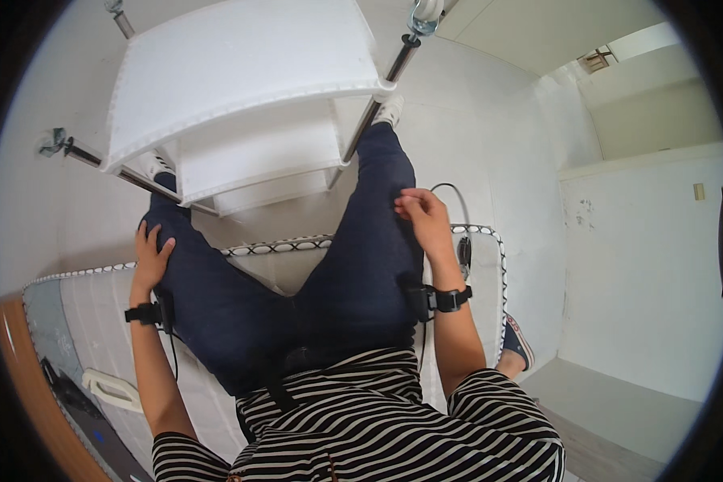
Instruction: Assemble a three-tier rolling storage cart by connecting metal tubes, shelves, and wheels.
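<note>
My left hand (151,255) rests with fingers apart on my left leg near the knee, over dark blue trousers (217,289). It holds nothing. My right hand (424,215) is beside my right thigh, its fingers loosely curled together, with nothing visible in them. Between my lower legs and in front of me stands a white plastic shelf trolley (241,64) with metal poles. Its casters, one at the left (54,142) and another at the upper right (424,18), stick out from the pole ends. Both hands are apart from it.
I sit on a pale padded mat (96,313) with a patterned edge. A white handle-shaped piece (112,390) lies at the left. Beside my right forearm is a black cable (464,257). Another person's shoe (519,344) shows at the right, near a white cabinet (635,265).
</note>
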### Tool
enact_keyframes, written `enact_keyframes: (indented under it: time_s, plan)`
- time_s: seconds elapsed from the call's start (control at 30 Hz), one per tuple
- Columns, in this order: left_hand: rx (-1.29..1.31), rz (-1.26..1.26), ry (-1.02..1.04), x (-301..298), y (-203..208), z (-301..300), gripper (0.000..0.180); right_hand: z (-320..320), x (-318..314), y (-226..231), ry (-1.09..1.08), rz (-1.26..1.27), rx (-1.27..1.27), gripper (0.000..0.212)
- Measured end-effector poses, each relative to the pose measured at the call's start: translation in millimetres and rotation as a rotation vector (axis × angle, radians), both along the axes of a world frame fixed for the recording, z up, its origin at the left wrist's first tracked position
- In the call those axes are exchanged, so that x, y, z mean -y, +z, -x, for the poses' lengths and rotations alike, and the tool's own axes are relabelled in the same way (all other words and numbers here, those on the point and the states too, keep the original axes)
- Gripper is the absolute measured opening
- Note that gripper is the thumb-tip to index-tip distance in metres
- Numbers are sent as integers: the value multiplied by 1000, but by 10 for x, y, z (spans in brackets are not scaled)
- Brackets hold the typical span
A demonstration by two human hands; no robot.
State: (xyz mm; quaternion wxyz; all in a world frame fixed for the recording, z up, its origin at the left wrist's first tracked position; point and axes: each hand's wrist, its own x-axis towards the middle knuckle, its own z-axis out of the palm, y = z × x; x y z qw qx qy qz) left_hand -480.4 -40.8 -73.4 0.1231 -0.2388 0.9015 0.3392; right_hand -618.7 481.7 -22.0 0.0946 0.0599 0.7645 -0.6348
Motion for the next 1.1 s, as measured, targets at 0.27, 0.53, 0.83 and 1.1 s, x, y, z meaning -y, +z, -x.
enact_keyframes:
  time_s: [0.27,0.53,0.83,1.1]
  plan:
    - [-264,41,29,-198,-33,-125,38,-849,-789,-681,16,-904,26,21]
    - [-264,70,-4,-153,-27,-80,38,-1439,-1344,-978,-536,-642,267,27]
    - [-202,156,-30,-161,-54,2,39,-1266,-1416,-1194,-842,-485,258,30]
    - [-231,95,-17,-174,-4,27,38,-1183,-1385,-1230,-1069,-101,240,21]
